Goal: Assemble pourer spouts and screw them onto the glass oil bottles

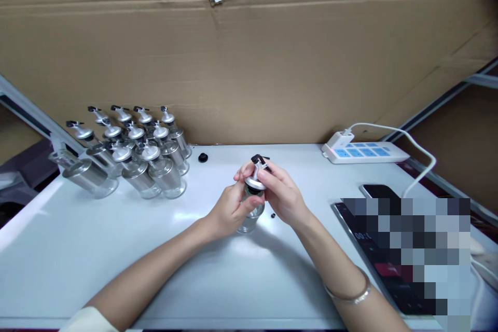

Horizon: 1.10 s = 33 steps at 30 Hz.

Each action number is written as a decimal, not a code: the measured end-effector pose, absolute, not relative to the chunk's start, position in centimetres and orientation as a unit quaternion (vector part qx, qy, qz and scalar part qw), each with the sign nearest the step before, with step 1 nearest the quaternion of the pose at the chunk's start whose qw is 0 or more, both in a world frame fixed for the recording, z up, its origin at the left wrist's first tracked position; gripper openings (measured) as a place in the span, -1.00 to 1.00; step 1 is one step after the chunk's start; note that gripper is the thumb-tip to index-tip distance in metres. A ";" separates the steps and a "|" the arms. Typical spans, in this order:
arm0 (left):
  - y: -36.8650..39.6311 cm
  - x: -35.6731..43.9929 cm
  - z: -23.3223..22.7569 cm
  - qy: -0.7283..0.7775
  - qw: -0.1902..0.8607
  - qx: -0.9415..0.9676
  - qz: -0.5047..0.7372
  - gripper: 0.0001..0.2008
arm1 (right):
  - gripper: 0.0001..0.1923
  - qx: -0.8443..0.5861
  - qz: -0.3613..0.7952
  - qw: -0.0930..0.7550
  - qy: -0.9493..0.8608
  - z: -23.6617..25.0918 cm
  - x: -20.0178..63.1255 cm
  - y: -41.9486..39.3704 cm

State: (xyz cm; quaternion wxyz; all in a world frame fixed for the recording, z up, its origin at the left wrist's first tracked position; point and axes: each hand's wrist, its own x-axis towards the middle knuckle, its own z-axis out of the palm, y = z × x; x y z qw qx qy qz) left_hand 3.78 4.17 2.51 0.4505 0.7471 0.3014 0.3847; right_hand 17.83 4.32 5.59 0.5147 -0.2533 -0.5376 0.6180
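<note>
Glass bottle (251, 218) stands on the counter (218, 270), left hand (229, 210) wrapped round it; right hand (282, 194) pinches the spout cap (257, 174): hold steady, seat it squarely

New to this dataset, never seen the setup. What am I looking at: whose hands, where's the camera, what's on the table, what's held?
There is no machine: a person works with bare hands, filmed by a camera on their own head, looking down. The left hand grips a small glass bottle standing on the white table; the right hand is on its silver spout cap. A cluster of finished bottles stands at the left, a power strip and a phone at the right, and a loose black cap lies behind.
</note>
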 end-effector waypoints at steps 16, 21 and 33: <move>4.1 3.8 2.7 0.324 0.406 0.765 0.382 -0.37 | -0.81 -0.245 0.508 0.536 -0.628 5.1 17.4 3.9; 4.1 3.8 2.5 0.318 0.415 0.761 0.383 -0.38 | -0.80 -0.244 0.505 0.543 -0.625 5.1 17.4 4.0; 4.0 4.0 2.5 0.304 0.448 0.733 0.411 -0.45 | -0.82 -0.247 0.493 0.552 -0.625 5.0 17.3 4.2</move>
